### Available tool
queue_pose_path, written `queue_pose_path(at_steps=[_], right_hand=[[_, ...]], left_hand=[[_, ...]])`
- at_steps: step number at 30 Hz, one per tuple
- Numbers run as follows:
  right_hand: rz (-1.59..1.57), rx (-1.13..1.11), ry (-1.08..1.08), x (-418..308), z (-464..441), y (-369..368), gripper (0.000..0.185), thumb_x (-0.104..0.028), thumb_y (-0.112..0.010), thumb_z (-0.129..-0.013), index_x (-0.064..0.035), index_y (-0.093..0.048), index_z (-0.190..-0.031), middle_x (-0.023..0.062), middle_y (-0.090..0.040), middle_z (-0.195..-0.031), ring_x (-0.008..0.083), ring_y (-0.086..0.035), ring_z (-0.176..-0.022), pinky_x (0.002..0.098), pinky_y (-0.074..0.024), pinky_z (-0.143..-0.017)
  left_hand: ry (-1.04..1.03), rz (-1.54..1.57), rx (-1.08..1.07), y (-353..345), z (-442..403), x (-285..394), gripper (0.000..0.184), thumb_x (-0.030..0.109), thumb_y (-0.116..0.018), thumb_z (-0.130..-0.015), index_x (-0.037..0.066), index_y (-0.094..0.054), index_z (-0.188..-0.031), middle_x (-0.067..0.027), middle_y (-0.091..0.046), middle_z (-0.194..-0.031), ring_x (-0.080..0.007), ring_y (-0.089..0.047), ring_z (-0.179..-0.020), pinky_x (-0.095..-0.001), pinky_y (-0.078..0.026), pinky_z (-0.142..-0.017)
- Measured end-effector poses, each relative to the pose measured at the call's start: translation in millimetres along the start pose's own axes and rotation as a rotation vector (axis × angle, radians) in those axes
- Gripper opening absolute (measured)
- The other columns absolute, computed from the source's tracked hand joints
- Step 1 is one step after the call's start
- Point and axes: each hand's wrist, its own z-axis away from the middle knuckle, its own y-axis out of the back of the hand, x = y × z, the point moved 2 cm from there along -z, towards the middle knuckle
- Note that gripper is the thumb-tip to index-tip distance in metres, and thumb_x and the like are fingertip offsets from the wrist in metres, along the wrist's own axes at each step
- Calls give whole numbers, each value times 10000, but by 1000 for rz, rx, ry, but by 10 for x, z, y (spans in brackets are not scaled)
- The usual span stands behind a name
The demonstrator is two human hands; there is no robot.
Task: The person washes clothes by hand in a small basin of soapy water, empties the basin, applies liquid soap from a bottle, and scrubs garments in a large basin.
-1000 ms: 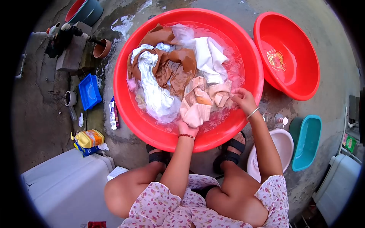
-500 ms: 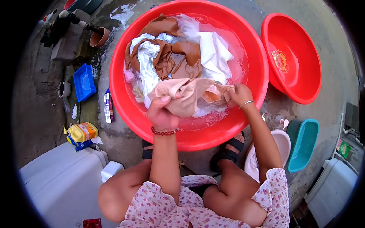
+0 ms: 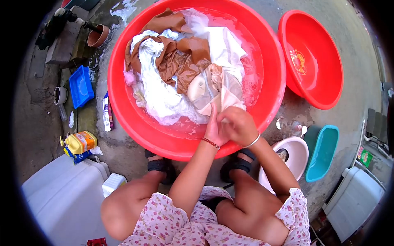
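Over the near rim of a big red basin [image 3: 164,144], my two hands meet. My left hand [image 3: 216,130], wearing a red bead bracelet, is open with its fingers pointing up. Against its palm lies my right hand [image 3: 240,124], fingers curled; whether they pinch anything is hidden. Just beyond the fingertips, a wet pale pink garment [image 3: 230,100] lies spread on the laundry in the water. Around it are brown cloth [image 3: 193,49], white cloth [image 3: 154,78] and a flat white piece [image 3: 223,45].
An empty-looking red basin [image 3: 324,53] leans at the right. Nearer are a teal tub [image 3: 324,153], a pale pink basin [image 3: 301,145] and a clear bottle [image 3: 293,126]. To the left sit a blue tray [image 3: 81,87], a yellow jug [image 3: 82,142] and a white machine lid [image 3: 61,192].
The pale pink garment, stretched between both hands before, now lies in the basin, released. Both hands have come together nearer my body, the left moving right and the right moving left.
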Motion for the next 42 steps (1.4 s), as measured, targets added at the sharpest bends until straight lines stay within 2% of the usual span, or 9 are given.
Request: queue_pose_path(at_steps=[2,5,10,12,16,19,24,30,42], right_hand=[[34,-152,-10,-183,167,-131,224,17,-538,-620,-45,-572,-832,120,-562,-779,307,-564,-766,353,-470,-685],[-52,-208,-102,-303,314,-94,210,0,-566,-661,-48,-588,-864,101,-582,-787,249,-590,-761,312,-472,-675],[-565,533,-638,155,653,206,130,-33,-560,-832,-1,-556,-958,72,-627,-857,96,-573,-709,222,-472,-624],[-695,801,-668,187,829,474,144,-32,-552,-830,11,-544,-967,88,-619,-802,118,-564,-655,222,-455,-582],[-677,1207,-669,239,1403,902,163,-159,-504,-878,-18,-548,-946,86,-602,-747,138,-562,-596,232,-463,-530],[-797,1419,-1045,529,2019,1133,253,-322,-485,-882,-79,-554,-873,88,-628,-802,169,-592,-638,293,-498,-558],[-959,1342,-1115,757,2246,1367,461,-478,-515,-841,-25,-538,-927,196,-624,-914,310,-625,-788,408,-535,-685],[-1028,1126,-1221,986,2154,1506,446,-472,-548,-832,-28,-570,-872,138,-647,-793,232,-644,-661,340,-558,-596],[-902,1108,-1287,1247,2300,1449,276,-320,-629,-827,-48,-601,-788,38,-628,-648,130,-619,-552,256,-540,-499]], left_hand=[[-67,15,-139,93,-142,24,584,513,-391,-896,45,-446,-1242,-144,-537,-1174,-258,-524,-1089,-402,-392,-962],[-58,-3,-71,363,-269,48,464,384,-404,-923,23,-474,-1204,-135,-575,-1109,-251,-572,-1003,-399,-457,-879],[-47,63,-151,443,-210,147,298,239,-464,-885,42,-544,-1095,-105,-621,-952,-194,-609,-781,-346,-522,-666],[-31,88,-234,294,-137,178,332,169,-475,-856,14,-508,-1148,-115,-615,-994,-236,-617,-867,-358,-519,-747],[-231,-186,25,39,-25,218,382,76,-502,-772,-15,-478,-1142,-128,-588,-1034,-225,-608,-877,-341,-512,-760],[-647,-450,49,-199,96,349,403,9,-484,-743,-27,-468,-1144,-109,-583,-1001,-201,-601,-850,-328,-505,-730],[-809,-519,-8,-691,246,462,518,-84,-379,-683,-53,-419,-1199,-151,-565,-1050,-228,-606,-891,-327,-525,-748],[-197,-28,259,139,-103,146,321,52,-469,-648,-19,-521,-958,-133,-587,-904,-291,-597,-816,-420,-505,-793],[-117,37,-21,168,-222,-86,474,350,-445,-894,35,-430,-1248,-139,-515,-1205,-293,-513,-1089,-413,-394,-961]])
